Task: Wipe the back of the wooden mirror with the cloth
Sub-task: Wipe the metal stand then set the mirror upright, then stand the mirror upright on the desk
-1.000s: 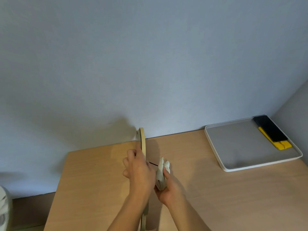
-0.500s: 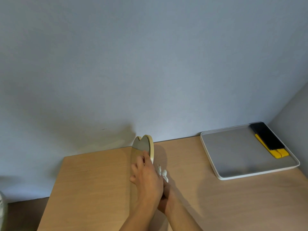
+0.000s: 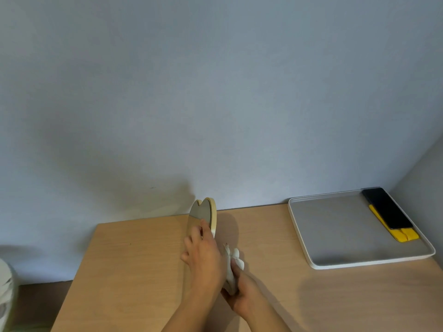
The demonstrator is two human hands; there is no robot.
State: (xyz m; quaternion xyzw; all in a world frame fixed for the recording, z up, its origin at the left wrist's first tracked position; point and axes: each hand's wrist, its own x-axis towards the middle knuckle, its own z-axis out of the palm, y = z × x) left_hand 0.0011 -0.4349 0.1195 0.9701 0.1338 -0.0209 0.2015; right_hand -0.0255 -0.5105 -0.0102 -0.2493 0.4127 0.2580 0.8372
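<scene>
Rotated since earlier, wooden mirror (image 3: 203, 215) now shows glass, upright on counter (image 3: 134, 259). Left hand (image 3: 203, 257) grips its edge; right hand (image 3: 242, 293) clutches cloth (image 3: 232, 267) behind. Tray (image 3: 302, 236) sits well right.

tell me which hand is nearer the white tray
Right. The right hand, holding the cloth, sits on the tray's side of the mirror; the left hand grips the mirror, farther away.

A left hand (image 3: 203, 257) holds a heart-shaped wooden-framed mirror (image 3: 203, 213) upright on edge over a light wooden tabletop (image 3: 134, 264). Behind it, the right hand (image 3: 242, 295) presses a crumpled white cloth (image 3: 232, 267) to its back. A white square tray (image 3: 302, 236) sits well apart at right.
</scene>
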